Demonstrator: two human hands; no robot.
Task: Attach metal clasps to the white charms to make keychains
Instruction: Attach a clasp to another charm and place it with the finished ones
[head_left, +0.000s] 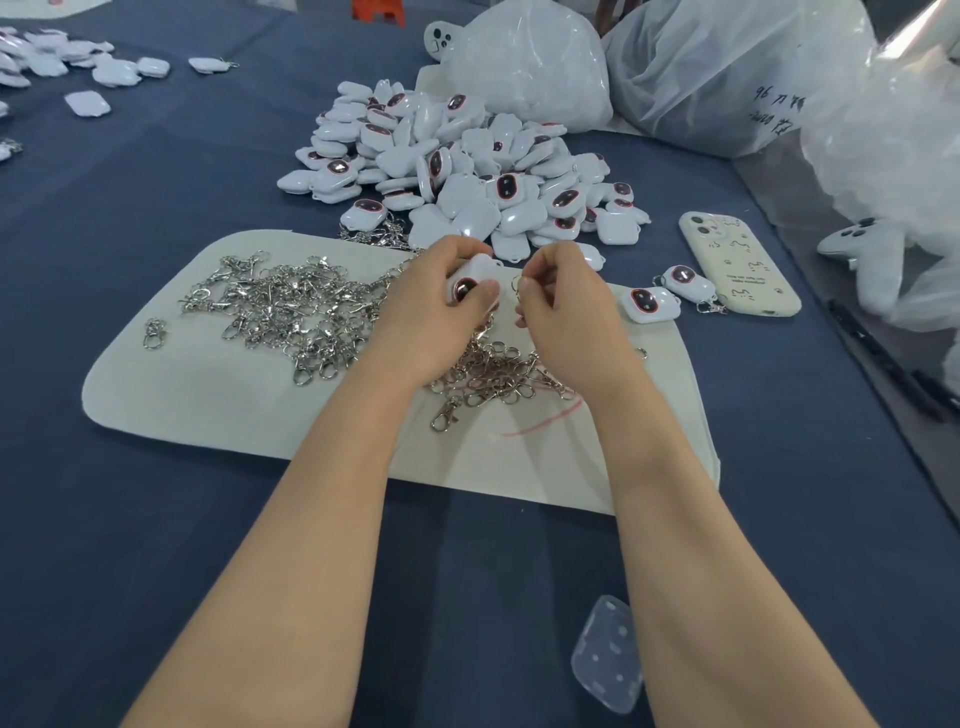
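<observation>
Hands of one person meet above a pale felt-like mat (218, 405) on a dark blue cloth-covered tabletop (156, 519). The left hand (436, 306) curls fingers and thumb round a small white rounded plastic charm (470, 278). Its dark, red-rimmed oval face is turned up and its top corner points at the other hand, probably to present the little loop there for fastening. The right hand (558, 306), just beside it, pinches a thin silver metal clasp (516, 285) between thumb and fingertips. Only a sliver of its ring shows, almost touching the charm (whether it is already hooked through cannot be told). Both hands hover low over the mat, likely so that dropped parts do not roll away.

Left of the left hand and beneath both wrists lies a loose tangle of silver metal clasps (291, 306), within easy reach for the next pick. Beyond the fingertips rises a heap of white charms (467, 171), most showing no clasp. Just right of the right hand lie two finished keychains (652, 304), charm and clasp joined, set apart from the raw stock. Farther right rests a cream phone in a case (737, 262). The joining step looks under way, with most of the heap yet to do.
</observation>
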